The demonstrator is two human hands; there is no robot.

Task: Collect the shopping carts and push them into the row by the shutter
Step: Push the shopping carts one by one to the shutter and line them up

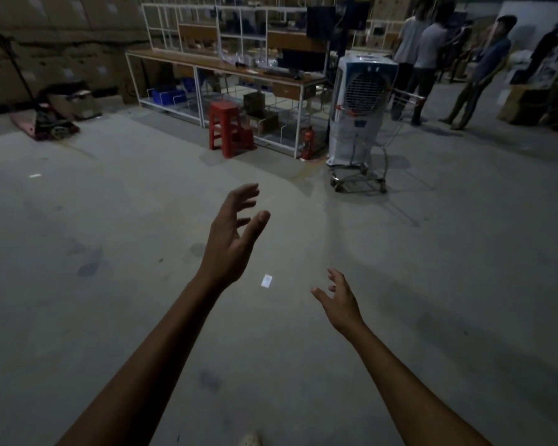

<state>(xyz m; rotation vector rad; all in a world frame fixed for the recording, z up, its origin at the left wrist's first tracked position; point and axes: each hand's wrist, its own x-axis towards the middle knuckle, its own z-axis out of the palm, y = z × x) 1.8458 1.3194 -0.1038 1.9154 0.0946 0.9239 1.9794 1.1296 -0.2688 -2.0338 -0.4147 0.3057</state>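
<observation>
One metal shopping cart [382, 146] stands ahead and to the right on the concrete floor, its basket largely hidden behind a white air cooler [361, 104]. Its red-trimmed handle and lower wheel frame show. My left hand [231, 236] is stretched forward over the floor with fingers spread, holding nothing. Lower and nearer, my right hand [339, 300] is also out with loose, spread fingers and holds nothing. Both hands are well short of the cart. No shutter or row of carts is in view.
A long white-framed workbench [226, 67] with shelves runs along the back, a red plastic stool [224, 127] and a fire extinguisher [307, 143] in front. Several people [432, 53] stand at the back right. Boxes and a hand truck [55, 107] lie at left. A paper scrap [266, 280] is on the floor.
</observation>
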